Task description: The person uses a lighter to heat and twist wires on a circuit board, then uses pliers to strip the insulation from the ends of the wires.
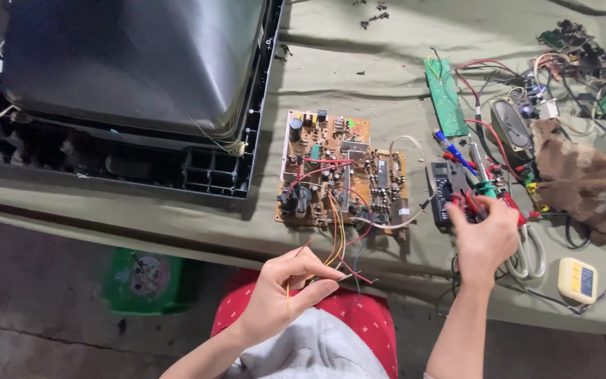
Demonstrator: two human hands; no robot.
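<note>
Wires (336,242) trail from circuit board (343,170) toward left hand (285,295), pinched in fingertips; right hand (484,235), right of board, closed on tool cluster (482,191).

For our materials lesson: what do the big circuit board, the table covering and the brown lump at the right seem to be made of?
Circuit board: probably rigid laminate, matt tan, flat and studded with components. Table covering: likely woven cloth, dull olive, with creases and folds. Brown lump: seemingly fuzzy fabric or fur, mottled and crumpled; which one is unclear.
</note>
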